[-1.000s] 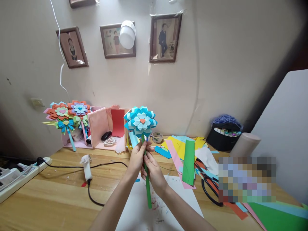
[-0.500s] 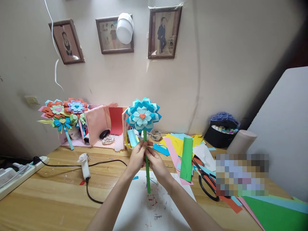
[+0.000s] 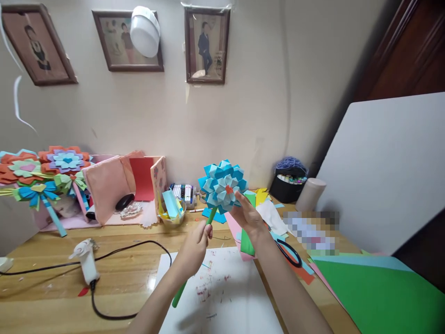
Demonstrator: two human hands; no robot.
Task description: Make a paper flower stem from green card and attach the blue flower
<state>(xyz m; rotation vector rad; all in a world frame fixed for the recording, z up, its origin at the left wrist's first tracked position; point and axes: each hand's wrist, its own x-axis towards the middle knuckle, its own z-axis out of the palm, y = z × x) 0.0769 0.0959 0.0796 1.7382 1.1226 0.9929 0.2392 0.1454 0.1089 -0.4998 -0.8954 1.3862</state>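
Observation:
A paper flower (image 3: 221, 181) in dark and pale blue, with a small orange-red centre, tilts to the right above the desk. My left hand (image 3: 195, 247) is wrapped round its green paper stem (image 3: 211, 215), just below the bloom. The stem's lower end (image 3: 179, 295) sticks out under my left forearm. At the bloom's lower right, my right hand (image 3: 249, 218) is raised with its fingers stretched out against the petals, not gripping the stem. Beneath both hands lies a white sheet (image 3: 222, 287) speckled with red and dark marks.
A white glue gun (image 3: 87, 263) with a black cord lies left. Finished paper flowers (image 3: 66, 160) and a pink box (image 3: 104, 190) stand behind it. Right of the sheet are black-handled scissors (image 3: 290, 254), paper scraps, large green sheets (image 3: 378, 283) and a black pen holder (image 3: 287, 185).
My right hand has left the stem and moved up to the petals. The flower has tilted right and lowered, with my left hand still on the stem. The view has swung right.

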